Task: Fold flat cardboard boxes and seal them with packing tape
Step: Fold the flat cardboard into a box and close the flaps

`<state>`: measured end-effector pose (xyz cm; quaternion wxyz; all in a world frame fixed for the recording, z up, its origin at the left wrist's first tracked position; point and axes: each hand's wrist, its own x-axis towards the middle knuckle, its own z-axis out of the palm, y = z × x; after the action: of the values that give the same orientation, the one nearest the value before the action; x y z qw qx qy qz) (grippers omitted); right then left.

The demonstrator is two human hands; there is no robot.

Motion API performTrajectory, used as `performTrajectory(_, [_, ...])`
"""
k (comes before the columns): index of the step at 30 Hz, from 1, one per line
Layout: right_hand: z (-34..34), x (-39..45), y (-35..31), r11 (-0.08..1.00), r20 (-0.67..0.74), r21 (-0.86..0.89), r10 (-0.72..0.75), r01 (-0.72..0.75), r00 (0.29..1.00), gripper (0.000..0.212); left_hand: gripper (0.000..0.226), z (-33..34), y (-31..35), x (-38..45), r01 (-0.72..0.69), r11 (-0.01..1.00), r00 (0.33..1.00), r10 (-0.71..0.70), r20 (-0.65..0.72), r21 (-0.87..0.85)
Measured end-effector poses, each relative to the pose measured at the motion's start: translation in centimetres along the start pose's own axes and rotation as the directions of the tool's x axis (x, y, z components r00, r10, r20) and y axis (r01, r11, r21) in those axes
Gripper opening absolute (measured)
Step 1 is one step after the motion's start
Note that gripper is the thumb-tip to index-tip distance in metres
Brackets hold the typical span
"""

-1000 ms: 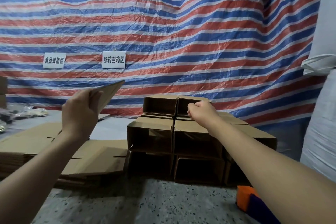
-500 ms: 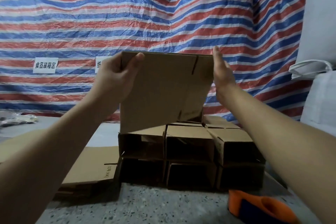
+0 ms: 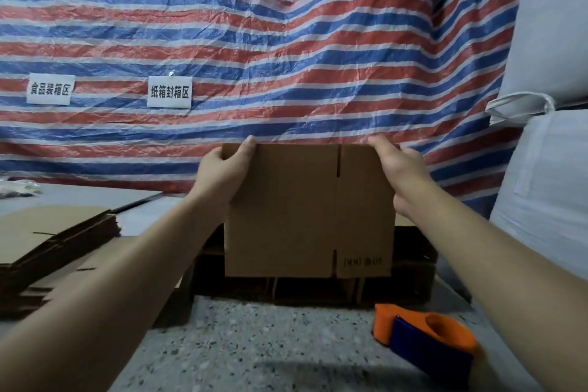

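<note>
Box: a flat cardboard box held upright at the centre of the view, broad face toward the camera, slots cut in its top and bottom edges, small dark print near its 5 o'clock corner.
Left hand: left hand grips the box's 10 o'clock corner, thumb on the near face, fingers curled over the top edge and behind.
Right hand: right hand holds the 2 o'clock corner, fingers together and wrapped over the right edge; the tips are hidden behind the board.
Stack: folded boxes stand behind the held box, mostly hidden, on the speckled floor.
Flats: a pile of flat boards at 9 o'clock.
Tape: an orange and blue tape dispenser on the floor at 5 o'clock, well apart from both hands.
Backdrop: striped tarp with two white labels.
Sacks: white sacks at 3 o'clock.
</note>
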<state>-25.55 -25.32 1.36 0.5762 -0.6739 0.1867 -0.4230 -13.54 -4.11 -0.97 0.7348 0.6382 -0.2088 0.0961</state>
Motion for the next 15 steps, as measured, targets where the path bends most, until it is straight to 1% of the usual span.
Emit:
performTrajectory(2, [-0.5, -0.8, 1.9, 0.999, -0.029, -0.009, 0.044, -0.044, 0.999, 0.030, 0.044, 0.2, -2.0, -0.6, 0.065, 0.998, 0.998, -0.065, 0.027, 0.010])
performTrajectory(5, [-1.1, -2.0, 4.7, 0.994, -0.063, -0.014, 0.105, -0.106, 0.993, 0.036, 0.050, 0.3, -4.6, -1.8, 0.128, 0.992, 0.988, -0.130, 0.082, 0.022])
performTrajectory(7, [-1.2, -2.7, 6.5, 0.992, -0.065, 0.006, 0.124, -0.123, 0.990, 0.034, 0.050, 0.2, -6.1, -2.5, 0.150, 0.988, 0.984, -0.152, 0.093, 0.028])
performTrajectory(8, [-1.2, -3.1, 7.3, 0.992, -0.063, 0.016, 0.126, -0.125, 0.990, 0.035, 0.049, 0.2, -6.7, -2.7, 0.161, 0.986, 0.983, -0.164, 0.085, 0.033])
performTrajectory(12, [-0.4, -3.9, 8.8, 0.992, -0.073, 0.038, 0.126, -0.123, 0.989, 0.051, 0.038, 0.0, -8.2, -2.9, 0.196, 0.978, 0.980, -0.197, 0.012, 0.067])
performTrajectory(14, [0.0, -4.1, 9.4, 0.990, -0.074, 0.043, 0.137, -0.134, 0.988, 0.051, 0.037, -0.1, -8.8, -3.0, 0.208, 0.975, 0.978, -0.208, -0.010, 0.073])
performTrajectory(15, [0.0, -4.4, 9.9, 0.988, -0.073, 0.035, 0.150, -0.147, 0.986, 0.048, 0.037, -0.2, -9.3, -3.2, 0.216, 0.973, 0.976, -0.216, -0.010, 0.080])
